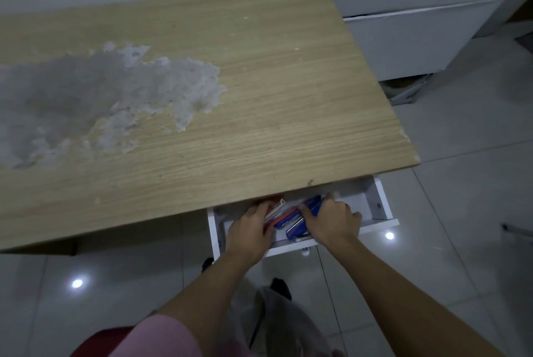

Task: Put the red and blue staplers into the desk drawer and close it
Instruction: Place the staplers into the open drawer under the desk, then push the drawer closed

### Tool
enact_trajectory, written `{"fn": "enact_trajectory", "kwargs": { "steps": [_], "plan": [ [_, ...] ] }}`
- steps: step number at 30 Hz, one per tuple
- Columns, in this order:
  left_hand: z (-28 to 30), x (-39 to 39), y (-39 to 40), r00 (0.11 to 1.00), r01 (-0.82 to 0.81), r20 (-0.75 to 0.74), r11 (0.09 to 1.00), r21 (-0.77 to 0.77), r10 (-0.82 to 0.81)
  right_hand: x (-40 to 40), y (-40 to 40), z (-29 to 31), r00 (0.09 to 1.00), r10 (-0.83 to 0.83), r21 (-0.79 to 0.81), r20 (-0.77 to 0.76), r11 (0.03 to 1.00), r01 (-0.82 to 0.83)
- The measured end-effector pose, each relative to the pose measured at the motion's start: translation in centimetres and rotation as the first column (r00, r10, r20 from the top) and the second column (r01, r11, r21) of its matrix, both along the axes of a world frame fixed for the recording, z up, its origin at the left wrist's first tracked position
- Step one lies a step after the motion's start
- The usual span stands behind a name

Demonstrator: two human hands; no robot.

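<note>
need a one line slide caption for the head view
Both hands, left and right, reach into the open white desk drawer, arranging red and blue staplers under the wooden desktop.

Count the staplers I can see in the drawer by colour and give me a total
Red staplers: 1 clearly visible
Blue staplers: 2 visible, though the hands hide parts
Total: 3 in the drawer

text: none legible | labels/brands: none made out on staplers (pixel 291 219), too small and blurred | numbers/signs: none seen on desk (pixel 230 97) or drawer (pixel 377 206)
</note>
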State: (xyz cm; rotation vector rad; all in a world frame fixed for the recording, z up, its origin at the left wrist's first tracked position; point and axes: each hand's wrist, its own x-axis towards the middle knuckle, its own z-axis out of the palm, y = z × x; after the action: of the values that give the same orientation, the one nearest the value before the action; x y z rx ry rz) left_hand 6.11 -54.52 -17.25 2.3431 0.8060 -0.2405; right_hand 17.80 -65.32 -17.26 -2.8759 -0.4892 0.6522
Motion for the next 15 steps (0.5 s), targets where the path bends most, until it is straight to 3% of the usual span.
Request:
{"fn": "enact_trajectory", "kwargs": {
  "steps": [4, 7, 9, 11, 15],
  "plan": [
    [0.2, -0.2, -0.4, 0.998, 0.054, 0.016, 0.998, -0.013, -0.053, -0.8, -1.3, -0.3, 0.997, 0.056, 0.028, 0.043, 0.998, -0.058],
    [0.5, -0.6, -1.0, 0.993, 0.073, 0.094, 0.997, 0.01, -0.074, -2.0, -2.2, -0.8, 0.986, 0.047, 0.242, 0.159, 0.966, -0.085],
    [0.8, -0.8, -1.7, 0.974, 0.171, 0.141, 0.984, 0.057, -0.178, -3.3, -3.0, -1.0, 0.982, -0.005, 0.454, 0.19, 0.887, -0.083],
    [1.3, -1.3, -2.6, 0.952, 0.275, 0.124, 0.959, 0.069, -0.281, -4.8, -3.7, -0.5, 0.976, -0.161, 0.644, 0.145, 0.764, 0.031],
    [1.5, -2.2, -4.1, 0.939, 0.343, -0.004, 0.935, 0.086, -0.344, -7.7, -4.5, 0.2, 0.845, -0.53, 0.764, -0.068, 0.517, 0.386]
  ]
}}
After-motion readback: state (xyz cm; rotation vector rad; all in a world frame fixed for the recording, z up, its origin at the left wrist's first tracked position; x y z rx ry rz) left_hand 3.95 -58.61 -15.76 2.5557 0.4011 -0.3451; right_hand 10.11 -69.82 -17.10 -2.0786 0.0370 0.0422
